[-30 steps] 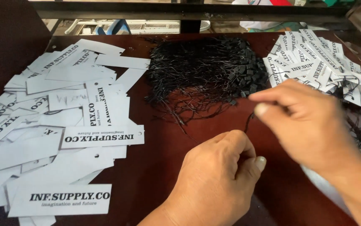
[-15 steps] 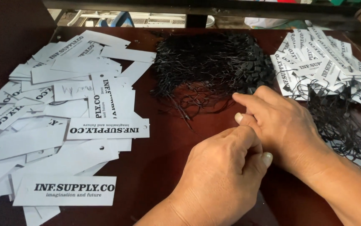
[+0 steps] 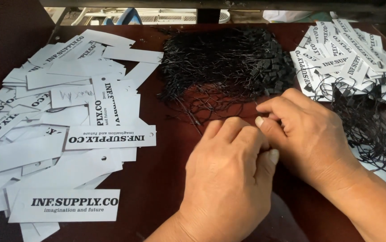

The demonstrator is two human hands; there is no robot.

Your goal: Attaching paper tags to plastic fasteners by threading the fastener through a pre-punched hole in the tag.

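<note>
Both hands meet at the middle of the dark wooden table (image 3: 157,188). My left hand (image 3: 228,179) is curled shut, fingers folded in against my right hand (image 3: 309,134), whose thumb and forefinger are pinched together. What they grip is too thin or hidden to tell. Just beyond my fingertips lies the heap of black string loops (image 3: 224,62). Loose white paper tags (image 3: 67,116) spread to the left; strung tags (image 3: 349,58) are piled to the right.
</note>
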